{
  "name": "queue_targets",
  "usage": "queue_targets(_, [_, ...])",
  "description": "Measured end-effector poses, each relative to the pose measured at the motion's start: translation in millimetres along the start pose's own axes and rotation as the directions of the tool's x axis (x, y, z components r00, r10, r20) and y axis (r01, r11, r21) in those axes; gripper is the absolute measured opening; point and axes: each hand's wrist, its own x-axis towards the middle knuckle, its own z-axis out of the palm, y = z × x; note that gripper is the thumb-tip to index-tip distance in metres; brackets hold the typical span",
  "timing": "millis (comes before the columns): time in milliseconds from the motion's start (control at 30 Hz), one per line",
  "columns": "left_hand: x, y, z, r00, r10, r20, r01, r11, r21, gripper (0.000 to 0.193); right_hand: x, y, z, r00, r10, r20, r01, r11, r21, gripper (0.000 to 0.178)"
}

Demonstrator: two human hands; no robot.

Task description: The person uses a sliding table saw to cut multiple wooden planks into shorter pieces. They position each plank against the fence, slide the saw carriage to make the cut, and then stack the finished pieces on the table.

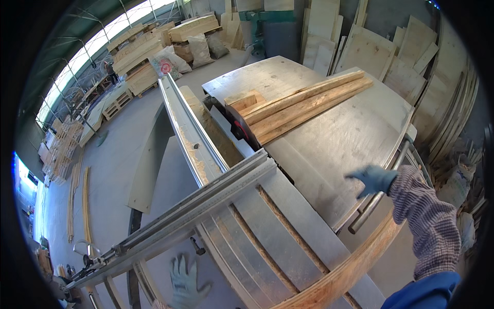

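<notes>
Laid just right of dark, red-marked saw unit: long pale wooden planks on grey metal tabletop | set down, ungripped; cutting finished or pending, cannot tell | blue-gloved left hand near-left of saw unit, blue-gloved right hand near-right: well apart, empty

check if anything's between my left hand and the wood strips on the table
Yes: in this view, the metal rail and slotted metal table lie between your left hand and the wood strips; a dark disc stands at their left end.
</notes>
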Motion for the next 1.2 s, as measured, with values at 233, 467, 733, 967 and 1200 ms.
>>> queue_targets(233, [204.3, -56.3, 22.5, 0.823, -0.028, -0.568, 0.051, 0.998, 0.025, 0.057, 145.8, 1.1, -68.8, 0.883, -0.023, -0.468, -0.139, 0.941, -0.309, 0.091])
queue_targets(467, [226.9, -43.6, 9.8, 0.892, -0.249, -0.378, 0.16, 0.955, -0.251, 0.022, 280.2, -15.6, -97.3, 0.803, 0.197, -0.563, -0.323, 0.937, -0.133, 0.077])
queue_targets(733, [220.6, -44.5, 6.6, 0.903, -0.273, -0.332, 0.192, 0.947, -0.258, 0.028, 332.4, -33.4, -112.4, 0.956, 0.167, -0.243, -0.207, 0.967, -0.15, 0.07])
queue_targets(967, [227.3, -40.1, 13.0, 0.91, -0.263, -0.321, 0.172, 0.943, -0.285, 0.027, 310.0, -8.4, -101.6, 0.975, 0.165, -0.151, -0.202, 0.938, -0.281, 0.056])
queue_targets(1200, [217.9, -38.3, 13.1, 0.862, -0.292, -0.414, 0.18, 0.94, -0.288, 0.022, 224.5, 8.6, -36.5, 0.92, -0.069, -0.386, -0.06, 0.948, -0.313, 0.031])
